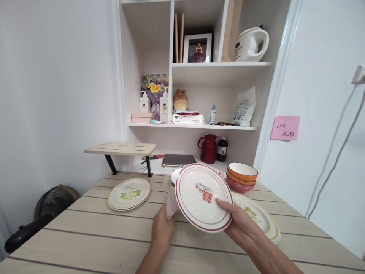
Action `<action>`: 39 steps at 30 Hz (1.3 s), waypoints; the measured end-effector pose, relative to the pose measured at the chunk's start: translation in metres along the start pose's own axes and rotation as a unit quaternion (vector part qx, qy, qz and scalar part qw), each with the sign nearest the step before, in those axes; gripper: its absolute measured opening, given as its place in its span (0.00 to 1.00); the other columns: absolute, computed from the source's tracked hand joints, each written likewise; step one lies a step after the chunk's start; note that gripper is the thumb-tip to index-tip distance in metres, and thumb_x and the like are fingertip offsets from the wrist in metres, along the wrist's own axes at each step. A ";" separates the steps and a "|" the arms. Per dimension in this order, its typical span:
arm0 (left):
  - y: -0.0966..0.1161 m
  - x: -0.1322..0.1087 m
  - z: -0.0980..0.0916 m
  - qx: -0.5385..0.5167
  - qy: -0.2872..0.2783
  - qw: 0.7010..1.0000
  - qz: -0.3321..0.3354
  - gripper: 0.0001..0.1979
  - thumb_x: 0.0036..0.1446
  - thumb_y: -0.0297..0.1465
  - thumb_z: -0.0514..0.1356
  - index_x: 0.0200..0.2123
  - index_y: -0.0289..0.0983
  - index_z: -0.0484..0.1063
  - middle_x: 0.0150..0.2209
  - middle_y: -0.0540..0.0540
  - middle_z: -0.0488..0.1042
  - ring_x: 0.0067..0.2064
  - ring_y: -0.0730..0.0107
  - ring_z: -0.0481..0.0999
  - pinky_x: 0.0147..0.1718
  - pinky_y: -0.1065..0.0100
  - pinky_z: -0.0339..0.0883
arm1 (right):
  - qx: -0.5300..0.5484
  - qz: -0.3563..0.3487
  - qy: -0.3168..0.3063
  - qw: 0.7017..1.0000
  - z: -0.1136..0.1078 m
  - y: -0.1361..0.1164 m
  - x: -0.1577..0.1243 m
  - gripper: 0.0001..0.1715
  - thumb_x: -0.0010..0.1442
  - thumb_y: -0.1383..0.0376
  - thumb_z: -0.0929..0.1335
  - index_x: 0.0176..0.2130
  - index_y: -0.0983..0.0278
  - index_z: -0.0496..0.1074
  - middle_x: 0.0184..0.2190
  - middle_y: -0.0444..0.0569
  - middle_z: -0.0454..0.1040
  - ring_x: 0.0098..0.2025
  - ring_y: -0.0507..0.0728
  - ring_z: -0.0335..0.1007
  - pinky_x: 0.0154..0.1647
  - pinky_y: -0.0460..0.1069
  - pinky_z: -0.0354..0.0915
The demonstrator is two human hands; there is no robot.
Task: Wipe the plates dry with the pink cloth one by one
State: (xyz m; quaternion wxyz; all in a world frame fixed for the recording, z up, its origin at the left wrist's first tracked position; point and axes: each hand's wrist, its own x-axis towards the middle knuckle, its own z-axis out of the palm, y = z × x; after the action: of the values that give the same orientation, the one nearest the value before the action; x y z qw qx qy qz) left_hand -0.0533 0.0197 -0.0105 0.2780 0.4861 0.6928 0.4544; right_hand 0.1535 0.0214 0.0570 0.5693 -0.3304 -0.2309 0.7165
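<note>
My right hand (243, 225) grips the lower right edge of a white plate (190, 205) with a red double rim and a red-and-green motif. Its thumb lies on the plate's face, and the plate is tilted up above the table. Closed round a pale pink cloth (172, 202), my left hand (163, 227) is just left of the plate's edge. Partly hidden behind my right hand and the plate is a large oval plate (266, 222) with a yellow rim and green leaves. A white dish (175, 176) shows only in part behind the held plate.
Round yellow-rimmed plates (129, 193) lie stacked at left on the slatted table (94, 239). Stacked orange and red bowls (242, 177) stand at back right. A small raised shelf (121, 148), a laptop (179, 159), a red jug (208, 149) and a dark bottle (221, 149) are behind.
</note>
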 end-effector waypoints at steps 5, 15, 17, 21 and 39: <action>0.000 -0.002 -0.006 -0.020 0.034 0.998 0.045 0.09 0.54 0.28 0.49 0.34 0.39 0.68 0.20 0.53 0.69 0.20 0.70 0.69 0.22 0.71 0.59 | 0.030 0.016 0.051 0.998 -0.027 0.023 0.005 0.36 0.50 0.72 0.72 0.58 0.69 0.63 0.39 0.59 0.80 0.42 0.66 0.77 0.48 0.61 0.71; 0.022 -0.023 -0.037 -0.056 0.143 0.986 0.068 0.17 0.48 0.32 0.54 0.45 0.42 0.65 0.34 0.49 0.74 0.35 0.61 0.73 0.35 0.65 0.64 | 0.036 0.040 0.014 0.998 -0.036 0.026 -0.010 0.32 0.54 0.65 0.72 0.56 0.69 0.64 0.43 0.59 0.79 0.44 0.64 0.76 0.51 0.59 0.68; 0.026 -0.026 -0.038 -0.048 0.149 0.981 0.113 0.15 0.49 0.31 0.54 0.43 0.42 0.66 0.36 0.48 0.73 0.38 0.60 0.73 0.37 0.64 0.65 | 0.031 0.064 0.002 0.997 -0.037 0.031 -0.014 0.30 0.53 0.65 0.72 0.54 0.70 0.66 0.42 0.60 0.79 0.44 0.64 0.76 0.51 0.59 0.68; 0.017 -0.022 -0.026 0.050 0.067 0.968 0.235 0.14 0.49 0.25 0.53 0.41 0.40 0.68 0.48 0.42 0.67 0.50 0.57 0.70 0.49 0.57 0.64 | 0.005 0.094 -0.032 0.995 -0.038 0.044 -0.015 0.26 0.52 0.62 0.73 0.48 0.71 0.71 0.39 0.61 0.80 0.41 0.65 0.77 0.50 0.60 0.68; 0.023 -0.034 -0.028 0.105 -0.086 0.910 0.391 0.34 0.60 0.30 0.52 0.66 0.49 0.41 0.70 0.47 0.31 0.69 0.53 0.34 0.62 0.42 0.45 | 0.046 0.066 -0.039 0.996 -0.034 0.039 -0.017 0.31 0.58 0.51 0.68 0.55 0.64 0.68 0.47 0.55 0.77 0.48 0.61 0.74 0.54 0.57 0.65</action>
State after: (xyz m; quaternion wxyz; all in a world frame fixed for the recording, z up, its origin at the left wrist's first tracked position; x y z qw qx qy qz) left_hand -0.0540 -0.0197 0.0200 0.0843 0.7816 0.4644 0.4078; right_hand 0.1552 -0.0062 0.0102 0.5256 -0.2902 -0.1972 0.7750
